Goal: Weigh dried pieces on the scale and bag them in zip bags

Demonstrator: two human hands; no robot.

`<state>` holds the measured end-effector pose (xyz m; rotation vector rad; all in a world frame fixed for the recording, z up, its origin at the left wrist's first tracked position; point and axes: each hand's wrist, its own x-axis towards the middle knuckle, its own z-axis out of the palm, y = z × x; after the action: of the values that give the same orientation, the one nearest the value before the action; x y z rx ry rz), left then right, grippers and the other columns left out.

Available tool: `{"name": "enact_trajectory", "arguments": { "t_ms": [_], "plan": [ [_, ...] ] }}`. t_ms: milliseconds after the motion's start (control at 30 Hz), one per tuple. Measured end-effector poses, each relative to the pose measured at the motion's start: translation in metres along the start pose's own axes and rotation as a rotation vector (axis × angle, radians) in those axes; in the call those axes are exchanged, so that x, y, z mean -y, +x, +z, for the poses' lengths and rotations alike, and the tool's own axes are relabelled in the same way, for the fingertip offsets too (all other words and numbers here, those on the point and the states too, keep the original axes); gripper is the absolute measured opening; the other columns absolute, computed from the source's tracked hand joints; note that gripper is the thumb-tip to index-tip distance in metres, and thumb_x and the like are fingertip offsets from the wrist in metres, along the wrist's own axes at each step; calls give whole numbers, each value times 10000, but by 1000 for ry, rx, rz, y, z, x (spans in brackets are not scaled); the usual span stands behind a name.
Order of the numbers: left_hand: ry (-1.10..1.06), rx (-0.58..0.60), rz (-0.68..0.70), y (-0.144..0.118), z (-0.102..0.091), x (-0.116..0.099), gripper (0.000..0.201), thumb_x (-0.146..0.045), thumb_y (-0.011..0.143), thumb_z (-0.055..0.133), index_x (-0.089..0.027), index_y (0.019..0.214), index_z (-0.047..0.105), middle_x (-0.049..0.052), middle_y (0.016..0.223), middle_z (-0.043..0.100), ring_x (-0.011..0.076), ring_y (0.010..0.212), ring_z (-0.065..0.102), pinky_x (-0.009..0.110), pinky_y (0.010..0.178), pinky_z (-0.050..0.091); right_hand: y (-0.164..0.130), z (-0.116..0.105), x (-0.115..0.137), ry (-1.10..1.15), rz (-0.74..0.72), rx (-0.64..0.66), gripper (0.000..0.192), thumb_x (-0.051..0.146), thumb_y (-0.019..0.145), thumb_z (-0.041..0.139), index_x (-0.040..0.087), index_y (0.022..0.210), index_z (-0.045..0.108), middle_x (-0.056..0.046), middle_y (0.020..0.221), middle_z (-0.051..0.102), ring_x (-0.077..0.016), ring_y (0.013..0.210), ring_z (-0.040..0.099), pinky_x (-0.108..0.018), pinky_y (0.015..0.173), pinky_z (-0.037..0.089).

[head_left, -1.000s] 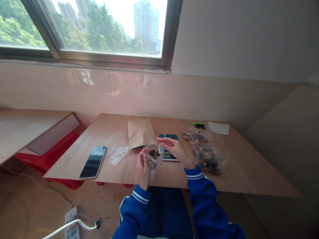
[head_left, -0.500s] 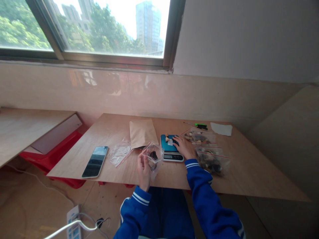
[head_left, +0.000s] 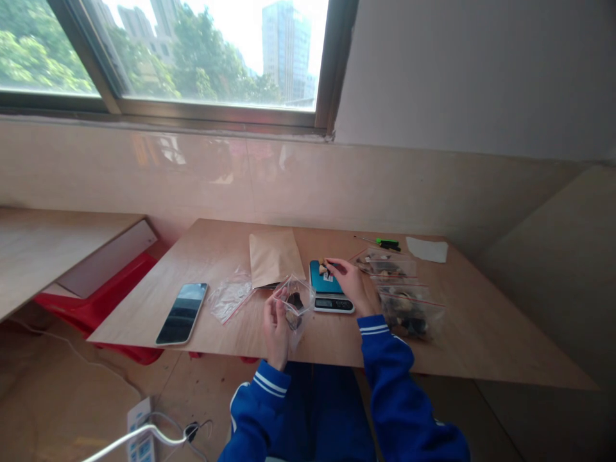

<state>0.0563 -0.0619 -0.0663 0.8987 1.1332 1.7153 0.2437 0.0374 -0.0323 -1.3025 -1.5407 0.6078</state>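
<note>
My left hand is closed on an open clear zip bag with dark and tan pieces inside. Fingertips pinched, my right hand is over the blue top of a small digital scale. A small dark piece shows at those fingertips, its kind too small to tell. Right beside it, a tan, wood-like piece rests on the scale near a white label. The scale's display faces me, its reading too small to make out.
Filled zip bags lie right of the scale. Behind them are a green-and-black screwdriver and white paper. To the left are a brown paper envelope, clear empty-looking bags and a phone near the table's front edge.
My right hand has shifted slightly away from me and left, from spread fingers over the scale to a pinch beside the tan piece. My left hand holds the bag nearly still.
</note>
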Motion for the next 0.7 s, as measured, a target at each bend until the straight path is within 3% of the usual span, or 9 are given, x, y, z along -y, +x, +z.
{"name": "enact_trajectory", "arguments": {
  "t_ms": [133,233,367,433,533,700],
  "plan": [
    [9,21,-2,0,2,-5,409,-510,911,494,-198,1167,561,124,1289,607,224,1222,564,398,1049,415,-15,11,48,203,-64,281,321,409,805,675,228,1065,729,-60,1070,737,-205,931,679,-326,829,538],
    [-2,21,4,0,2,-8,413,-506,918,484,-194,1180,551,129,1297,603,228,1229,560,403,1058,411,-14,14,54,202,-84,371,325,409,835,648,242,1106,711,-56,1104,726,-200,966,672,-329,855,530],
    [-4,19,-2,0,0,-9,401,-504,919,482,-202,1175,549,127,1318,595,223,1242,554,395,1062,409,8,18,13,45,-68,183,321,363,901,520,243,1155,674,-69,1199,686,-207,1110,622,-385,947,501],
    [7,20,-2,0,-1,-8,400,-510,913,490,-209,1168,556,119,1305,605,218,1231,562,391,1056,415,22,22,-14,-81,-56,130,331,298,849,573,238,1160,669,-81,1262,648,-228,1228,549,-445,1051,424],
    [6,21,3,1,-2,-5,400,-514,906,500,-213,1161,563,113,1290,616,208,1218,571,386,1057,416,35,30,-42,-151,-39,157,365,185,738,665,212,1100,697,-109,1243,651,-259,1260,523,-485,1119,335],
    [14,9,-3,1,-3,-2,391,-501,919,484,-213,1173,554,111,1298,613,208,1224,567,394,1058,417,40,33,-60,-206,-42,188,244,88,751,590,188,922,733,-121,1146,688,-247,1171,590,-448,1080,388]
  ]
}}
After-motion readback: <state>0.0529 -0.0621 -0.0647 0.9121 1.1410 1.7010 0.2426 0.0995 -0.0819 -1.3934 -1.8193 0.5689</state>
